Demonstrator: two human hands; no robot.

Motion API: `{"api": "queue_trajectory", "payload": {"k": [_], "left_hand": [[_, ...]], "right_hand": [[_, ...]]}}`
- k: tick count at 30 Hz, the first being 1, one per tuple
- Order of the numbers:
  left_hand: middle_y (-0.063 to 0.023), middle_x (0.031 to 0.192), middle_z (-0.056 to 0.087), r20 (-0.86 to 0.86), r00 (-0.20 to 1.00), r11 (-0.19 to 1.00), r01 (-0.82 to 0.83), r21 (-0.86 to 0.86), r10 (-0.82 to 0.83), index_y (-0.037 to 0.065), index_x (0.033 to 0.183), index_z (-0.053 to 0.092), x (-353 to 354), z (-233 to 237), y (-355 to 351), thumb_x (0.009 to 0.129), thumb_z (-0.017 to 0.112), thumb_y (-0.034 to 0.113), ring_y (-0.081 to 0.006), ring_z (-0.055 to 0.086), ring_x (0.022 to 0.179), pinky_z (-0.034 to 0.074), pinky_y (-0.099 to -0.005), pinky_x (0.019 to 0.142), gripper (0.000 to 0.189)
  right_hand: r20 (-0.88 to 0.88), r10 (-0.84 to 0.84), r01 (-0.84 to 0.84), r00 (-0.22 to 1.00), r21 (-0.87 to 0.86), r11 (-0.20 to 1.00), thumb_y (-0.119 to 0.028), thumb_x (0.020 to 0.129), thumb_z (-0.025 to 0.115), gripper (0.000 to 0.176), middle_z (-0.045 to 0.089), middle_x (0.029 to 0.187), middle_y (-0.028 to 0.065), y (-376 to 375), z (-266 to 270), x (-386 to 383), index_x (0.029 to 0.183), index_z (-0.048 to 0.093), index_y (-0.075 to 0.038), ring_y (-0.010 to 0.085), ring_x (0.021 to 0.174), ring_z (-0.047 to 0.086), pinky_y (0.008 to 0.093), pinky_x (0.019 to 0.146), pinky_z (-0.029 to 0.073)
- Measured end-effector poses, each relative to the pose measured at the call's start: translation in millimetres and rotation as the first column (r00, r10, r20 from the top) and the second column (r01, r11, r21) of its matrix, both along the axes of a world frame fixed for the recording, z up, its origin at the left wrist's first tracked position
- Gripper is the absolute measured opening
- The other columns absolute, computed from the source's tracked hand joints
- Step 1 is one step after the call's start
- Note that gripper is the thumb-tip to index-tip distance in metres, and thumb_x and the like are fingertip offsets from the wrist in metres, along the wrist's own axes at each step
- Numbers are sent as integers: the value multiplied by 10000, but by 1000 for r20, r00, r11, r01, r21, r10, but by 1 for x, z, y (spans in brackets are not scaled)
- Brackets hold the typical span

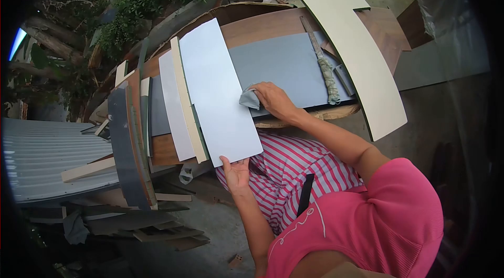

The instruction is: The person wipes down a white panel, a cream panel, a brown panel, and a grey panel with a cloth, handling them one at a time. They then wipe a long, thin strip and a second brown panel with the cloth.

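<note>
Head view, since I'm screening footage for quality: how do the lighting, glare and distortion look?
Head view: soft, even light, with no hard shadow on the white panel; bright patches blown out at upper left; black corners; cream board bowed, probably by the wide lens; right hand and cloth fairly sharp.

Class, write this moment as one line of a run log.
left hand: gripping near end of white rectangular panel | right hand: holding crumpled grey cloth at panel's long edge | nearby: long narrow tool with wrapped handle
</note>
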State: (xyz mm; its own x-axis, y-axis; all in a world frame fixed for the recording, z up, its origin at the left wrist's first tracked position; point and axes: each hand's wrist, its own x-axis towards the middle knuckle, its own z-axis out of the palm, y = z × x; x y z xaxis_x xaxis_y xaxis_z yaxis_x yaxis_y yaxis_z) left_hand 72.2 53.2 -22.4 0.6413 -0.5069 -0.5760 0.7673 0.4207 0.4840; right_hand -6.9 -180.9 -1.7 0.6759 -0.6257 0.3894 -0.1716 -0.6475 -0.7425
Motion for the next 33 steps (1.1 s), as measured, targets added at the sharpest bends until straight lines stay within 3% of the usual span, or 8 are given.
{"api": "queue_trajectory", "payload": {"k": [1,3,8,11,15,26,31,33], "left_hand": [[-141,1375,360,53,999,1000,-8,12,8,78,1361,310,0,-2,1,925,465,396,-317,336,1283,295,-544,1046,562],[-154,1359,364,46,999,999,12,-35,-10,73,1351,313,-5,-8,14,914,491,402,-332,332,1282,294,-549,1044,575],[-194,1281,427,-143,940,948,317,36,-309,24,1274,350,-49,2,39,920,490,395,-399,381,1241,319,-549,1029,532],[-193,1259,458,-133,880,890,456,-32,-456,25,1240,393,-68,10,32,936,471,359,-400,413,1217,350,-539,1010,459],[-187,1202,506,-12,740,736,668,-115,-673,22,1219,424,-86,32,-7,962,424,313,-389,491,1147,421,-515,954,388],[-165,1297,419,140,334,326,943,-72,-932,34,1352,279,-150,36,-92,904,515,437,-299,461,1192,437,-410,935,647],[-202,1393,273,68,416,399,900,-175,-907,52,1399,175,-174,61,-116,810,546,595,-360,318,1282,306,-519,1023,883],[-201,1395,276,80,627,550,731,-403,-775,54,1397,184,-169,66,-121,799,567,591,-363,313,1286,273,-524,1040,891]], "right_hand": [[6,-55,52,998,230,972,-150,887,486,185,581,930,178,-11,8,-8,956,564,3,365,899,544,413,795,430],[-147,-121,154,982,244,957,-208,951,440,263,582,874,183,-42,30,-49,1034,551,15,314,794,569,353,737,443],[-184,-619,611,764,-101,785,-311,908,502,331,603,912,182,-116,59,-219,986,575,2,334,890,573,399,784,434],[-511,-723,724,465,-250,642,-494,851,537,576,600,953,253,-131,39,-328,1108,533,22,391,911,573,423,788,437],[-718,-361,736,595,306,603,-567,824,529,650,598,874,130,-97,35,-367,1103,525,19,207,757,580,364,661,462],[-519,-227,547,824,624,558,-512,883,488,604,631,909,87,-91,89,-349,1132,541,35,135,749,593,258,660,463],[-347,-252,426,903,790,441,-423,927,468,580,609,1059,163,-64,102,-288,1197,496,88,193,860,611,289,767,480],[-280,-259,367,925,834,412,-409,933,462,564,593,1100,172,-56,94,-268,1198,493,88,210,921,604,300,801,477]]}}
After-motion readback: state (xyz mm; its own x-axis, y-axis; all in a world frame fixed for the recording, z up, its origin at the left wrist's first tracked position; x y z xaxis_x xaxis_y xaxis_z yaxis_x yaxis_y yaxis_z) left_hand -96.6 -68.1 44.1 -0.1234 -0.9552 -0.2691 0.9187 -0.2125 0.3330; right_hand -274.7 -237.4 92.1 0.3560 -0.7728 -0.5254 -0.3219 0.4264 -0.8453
